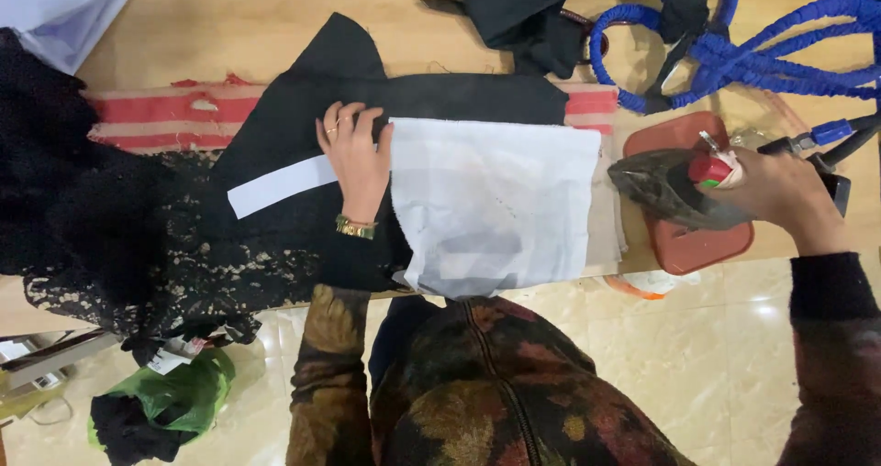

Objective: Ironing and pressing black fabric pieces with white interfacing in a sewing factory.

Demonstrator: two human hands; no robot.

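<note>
Pressing L hand (356,159) flat on fabric (303,122), R hand (780,191) gripping iron (674,191)

Blk lace (138,237), blue hose (762,58).

L hand (356,159) flat, fingers spread; R hand (780,191) clenched, arm extended.

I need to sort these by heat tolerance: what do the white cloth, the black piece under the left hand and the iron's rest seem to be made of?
White cloth: thin woven fabric, matte, slightly see-through, frayed edges. Black piece under the left hand: smooth matte fabric, fibre unclear; beside it black lace, openwork. Iron's rest: reddish-brown pad, likely silicone or plastic. The right hand grips the iron.
</note>
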